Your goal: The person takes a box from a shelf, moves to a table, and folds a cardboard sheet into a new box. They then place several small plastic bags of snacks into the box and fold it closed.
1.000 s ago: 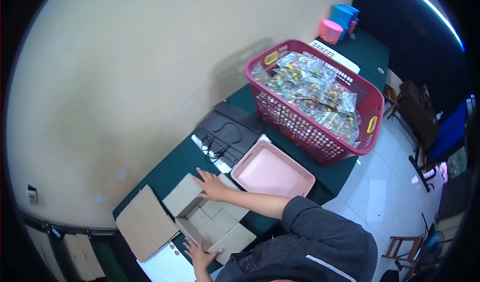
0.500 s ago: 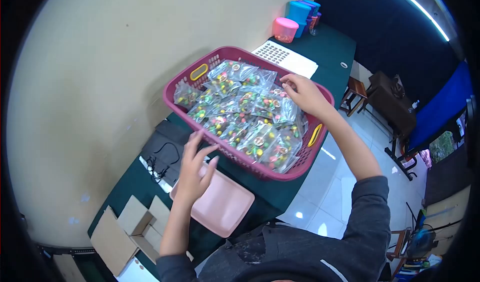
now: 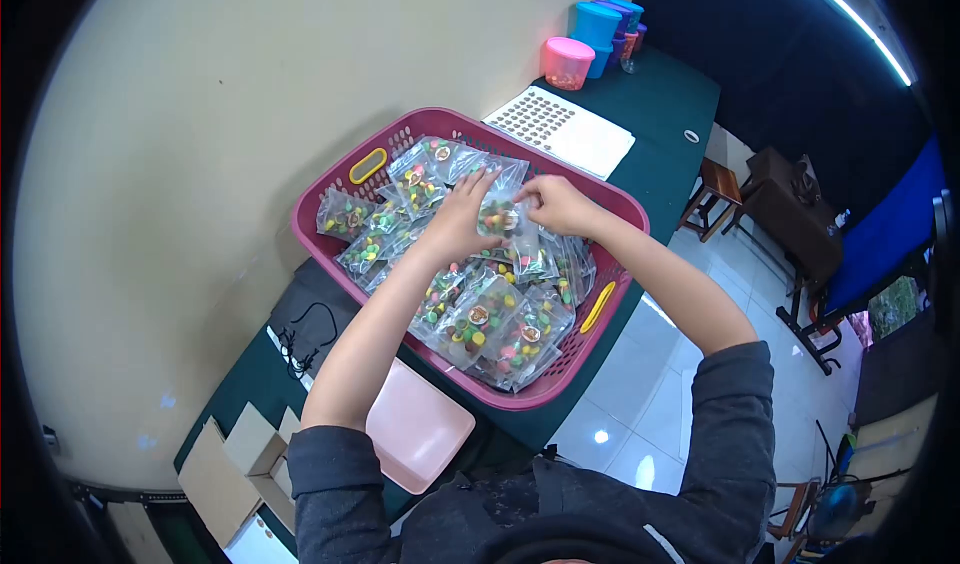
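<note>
A maroon plastic basket point(image 3: 600, 362) with yellow handles holds many clear bags of colourful round candies, several with a round sticker. Near its middle, my left hand point(image 3: 462, 219) holds one candy bag point(image 3: 498, 218) from the left, fingers at its top and thumb at its lower edge. My right hand point(image 3: 562, 207) is closed, its bent fingers pinching the same bag's right side. Both hands partly cover the bag. Other candy bags point(image 3: 480, 319) lie loosely piled below and around my hands.
White sticker sheets point(image 3: 590, 144) lie behind the basket on the green-covered table point(image 3: 665, 114). Lidded tubs point(image 3: 568, 64) stand at the far end. A pink tray point(image 3: 420, 426), an open cardboard box point(image 3: 225, 479) and a black cord point(image 3: 312, 339) are nearer. The wall point(image 3: 180, 214) borders the left.
My left hand has moved from the basket's near rim up into it, onto a candy bag. My right hand has shifted left and down to that bag. The basket appears lower left in view.
</note>
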Motion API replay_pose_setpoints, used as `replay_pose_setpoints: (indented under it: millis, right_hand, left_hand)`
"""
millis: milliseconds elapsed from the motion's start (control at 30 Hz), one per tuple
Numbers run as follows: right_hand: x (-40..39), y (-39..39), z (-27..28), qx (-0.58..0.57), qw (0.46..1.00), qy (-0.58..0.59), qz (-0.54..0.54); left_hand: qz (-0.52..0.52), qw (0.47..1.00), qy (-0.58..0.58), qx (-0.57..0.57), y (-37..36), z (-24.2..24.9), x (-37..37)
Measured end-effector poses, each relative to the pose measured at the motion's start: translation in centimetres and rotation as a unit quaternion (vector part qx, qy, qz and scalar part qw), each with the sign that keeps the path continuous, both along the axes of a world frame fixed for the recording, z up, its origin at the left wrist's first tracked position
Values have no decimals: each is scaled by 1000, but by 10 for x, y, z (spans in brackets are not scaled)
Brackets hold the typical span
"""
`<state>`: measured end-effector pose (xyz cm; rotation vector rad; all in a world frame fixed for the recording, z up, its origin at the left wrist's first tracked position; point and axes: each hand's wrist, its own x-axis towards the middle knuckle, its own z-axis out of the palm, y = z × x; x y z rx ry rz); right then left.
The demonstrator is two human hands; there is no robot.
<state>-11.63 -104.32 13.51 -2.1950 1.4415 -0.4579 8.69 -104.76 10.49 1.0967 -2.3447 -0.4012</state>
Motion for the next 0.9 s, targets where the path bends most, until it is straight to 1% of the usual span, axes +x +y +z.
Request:
replay_pose_setpoints:
  millis: [33,67,100,133,167,200,233,267,333,367,400,433,467,533,567,600,633,667,700,733,767,800,833,867,900]
  right_hand:
    - [4,3,14,1,1000,1,4]
    - [7,4,24,-49,996,-45,57]
    - [10,3,31,-99,985,-91,111]
    - [14,1,36,-99,984,-91,117]
    - [17,-1,41,-75,973,-180,123]
    - [21,-3,43,-50,954,-267,128]
    - [23,-9,40,-56,955,-279,85]
    - [26,-12,35,-55,954,-280,92]
    - [34,-19,18,58,972,-220,-51]
    - [39,-25,1,82,992,-91,30]
    - [45,-32,-25,103,988,40,108]
    - [50,-34,-61,113,970,60,205]
    - [56,-29,-88,123,943,82,299]
    - [75,-1,-96,180,905,200,331]
    - [81,4,-95,183,903,199,335]
    - [86,8,-95,163,898,233,335]
    - [89,10,-95,142,893,268,334]
    - [91,8,-92,141,891,270,337]
    - [91,1,-86,222,877,274,327]
    - [90,-2,-78,301,857,276,315]
    - [85,-3,-70,232,886,253,313]
    - [80,-16,-66,191,896,231,326]
    - [75,-18,-41,164,926,167,296]
    - [72,-16,-13,151,950,72,263]
    - [64,-30,-13,109,964,-49,238]
  left_hand:
    - [-9,1000,-14,-8,-1,1,0]
    - [-18,999,-30,-16,-2,1,2]
    - [-27,999,26,7,-2,2,4]
    - [-21,999,26,7,-2,4,8]
    - [1,987,81,136,-3,7,13]
    - [22,955,136,262,-1,12,18]
    - [24,964,219,151,2,7,24]
    - [31,964,220,148,3,5,33]
    - [95,947,292,92,5,6,56]
    - [102,947,293,88,7,7,67]
    - [120,922,356,93,10,9,76]
    - [137,893,418,97,14,11,85]
    - [141,892,419,94,18,15,94]
    - [151,866,454,148,31,19,111]
    - [140,854,474,162,34,18,119]
    - [144,853,475,163,42,20,122]
    - [149,835,509,147,55,29,123]
    - [152,815,544,130,67,37,125]
    - [167,818,541,101,75,40,127]
    - [169,818,541,96,81,37,133]
    - [206,821,524,95,84,32,142]
    - [243,821,508,95,85,28,148]
    - [236,816,522,82,86,25,151]
    - [239,813,524,80,84,21,152]
    - [231,798,555,33,80,18,152]
